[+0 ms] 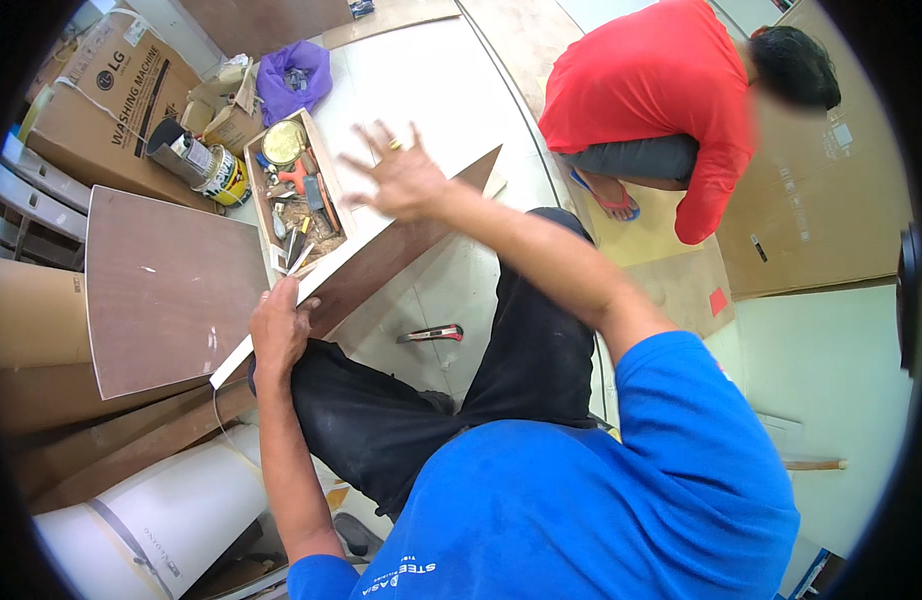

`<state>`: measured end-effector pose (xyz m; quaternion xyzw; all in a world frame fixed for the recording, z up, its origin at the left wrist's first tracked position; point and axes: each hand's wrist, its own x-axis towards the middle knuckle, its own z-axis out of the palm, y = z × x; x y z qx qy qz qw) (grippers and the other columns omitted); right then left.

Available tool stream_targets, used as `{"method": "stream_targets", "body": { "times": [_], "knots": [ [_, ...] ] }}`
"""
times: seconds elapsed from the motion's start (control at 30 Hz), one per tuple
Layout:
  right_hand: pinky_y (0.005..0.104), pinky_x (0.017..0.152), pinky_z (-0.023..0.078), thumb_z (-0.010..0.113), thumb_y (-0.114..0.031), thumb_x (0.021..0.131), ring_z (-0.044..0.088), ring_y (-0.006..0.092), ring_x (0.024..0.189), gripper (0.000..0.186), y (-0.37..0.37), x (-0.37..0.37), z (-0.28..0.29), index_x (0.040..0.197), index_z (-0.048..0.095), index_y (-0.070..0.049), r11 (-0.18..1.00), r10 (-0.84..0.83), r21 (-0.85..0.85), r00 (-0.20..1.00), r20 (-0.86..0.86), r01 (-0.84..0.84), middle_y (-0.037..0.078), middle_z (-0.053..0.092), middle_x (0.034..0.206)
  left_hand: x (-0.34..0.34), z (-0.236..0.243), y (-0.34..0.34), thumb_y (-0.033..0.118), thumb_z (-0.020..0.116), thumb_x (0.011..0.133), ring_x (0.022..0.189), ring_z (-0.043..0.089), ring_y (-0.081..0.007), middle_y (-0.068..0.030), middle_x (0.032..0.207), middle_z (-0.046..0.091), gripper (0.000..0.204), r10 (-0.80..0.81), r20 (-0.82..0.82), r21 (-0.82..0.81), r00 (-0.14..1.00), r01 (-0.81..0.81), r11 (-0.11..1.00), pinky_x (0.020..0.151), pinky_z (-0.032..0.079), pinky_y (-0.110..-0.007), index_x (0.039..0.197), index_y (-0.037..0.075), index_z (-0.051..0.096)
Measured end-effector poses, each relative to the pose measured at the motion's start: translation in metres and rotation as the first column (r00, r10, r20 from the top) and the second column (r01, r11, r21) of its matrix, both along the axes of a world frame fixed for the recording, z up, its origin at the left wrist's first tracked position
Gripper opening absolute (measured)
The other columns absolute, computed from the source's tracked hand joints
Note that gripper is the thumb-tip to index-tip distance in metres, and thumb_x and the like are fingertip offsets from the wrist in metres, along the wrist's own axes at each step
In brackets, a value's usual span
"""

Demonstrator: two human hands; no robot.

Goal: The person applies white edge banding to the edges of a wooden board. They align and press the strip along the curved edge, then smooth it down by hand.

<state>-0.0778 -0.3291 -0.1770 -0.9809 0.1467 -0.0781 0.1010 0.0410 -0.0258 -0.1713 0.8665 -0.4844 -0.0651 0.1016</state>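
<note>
My left hand [280, 328] is closed around the edge of a long, narrow wooden board [406, 255] with a brown face and a pale edge. The board slants from my left knee toward the far middle. Over its far part, my right hand [401, 180] hovers with fingers spread, slightly blurred and holding nothing; a ring shows on one finger. Below the board, between my legs, a red and black utility knife [431, 334] lies on the tiled floor. Just beyond my left hand stands a wooden tool tray [322, 157] filled with assorted hand tools and a round tin.
A brown panel [171, 300] lies at the left, near a white cylinder [171, 510]. A large carton [111, 100], a yellow can [224, 178] and a purple bag [293, 76] stand far left. Another person in red [651, 90] crouches at far right beside cardboard [831, 170].
</note>
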Motion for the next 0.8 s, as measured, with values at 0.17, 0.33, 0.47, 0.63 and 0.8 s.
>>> {"method": "stream_targets", "body": {
  "times": [0.17,0.33,0.47,0.63,0.8],
  "knots": [
    [0.0719,0.130,0.001,0.024,-0.085,0.101,0.004,0.0401,0.168,0.091,-0.094,-0.039,-0.006,0.174,0.026,-0.031,0.972,-0.233,-0.049,0.971,-0.052,0.230,0.013,0.005,0.183,-0.004,0.001,-0.003,0.026,0.081,0.091,0.100,0.064,-0.0450,-0.0166,0.109,0.069,0.034,-0.032,0.041,-0.076,0.999,0.035,0.996,0.084,0.051,-0.056,0.106,0.004,0.059],
    [0.0685,0.131,-0.004,0.025,-0.077,0.106,0.006,0.0358,0.169,0.082,-0.177,-0.066,-0.012,0.174,0.025,-0.031,0.892,-0.431,-0.160,0.902,-0.010,0.424,0.012,0.007,0.183,-0.003,0.001,0.002,0.028,0.081,0.090,0.102,0.065,-0.0444,-0.0163,0.109,0.069,0.036,-0.035,0.059,-0.084,0.998,0.040,0.996,0.085,0.052,-0.056,0.108,0.005,0.060],
    [0.0634,0.132,0.012,0.036,-0.059,0.110,0.025,0.0349,0.165,0.065,-0.218,-0.115,-0.003,0.168,0.039,-0.029,0.543,-0.816,0.283,0.576,-0.043,0.790,0.013,0.025,0.179,-0.003,0.001,0.006,0.024,0.081,0.090,0.103,0.063,-0.0463,-0.0192,0.107,0.068,0.035,0.003,0.016,-0.112,1.000,-0.001,0.994,0.087,0.049,-0.057,0.109,0.005,0.059],
    [0.0779,0.120,0.027,0.037,-0.030,0.113,0.022,0.0485,0.162,0.050,-0.116,-0.056,0.017,0.161,0.050,-0.025,0.970,-0.187,-0.136,0.975,0.118,0.202,0.013,0.036,0.174,-0.006,0.003,-0.006,0.020,0.081,0.090,0.105,0.063,-0.0466,-0.0190,0.109,0.068,0.036,-0.032,-0.010,-0.060,0.999,0.031,0.998,0.088,0.050,-0.057,0.114,0.005,0.058],
    [0.0744,0.127,0.014,0.036,-0.071,0.108,0.016,0.0445,0.165,0.076,0.076,0.020,0.002,0.167,0.042,-0.022,0.964,0.224,0.099,0.952,0.208,-0.248,0.018,0.021,0.179,-0.003,0.005,-0.003,0.019,0.079,0.091,0.106,0.063,-0.0470,-0.0184,0.110,0.069,0.036,-0.030,0.003,-0.024,1.000,0.030,0.999,0.088,0.049,-0.057,0.118,0.006,0.059]
  ]
}}
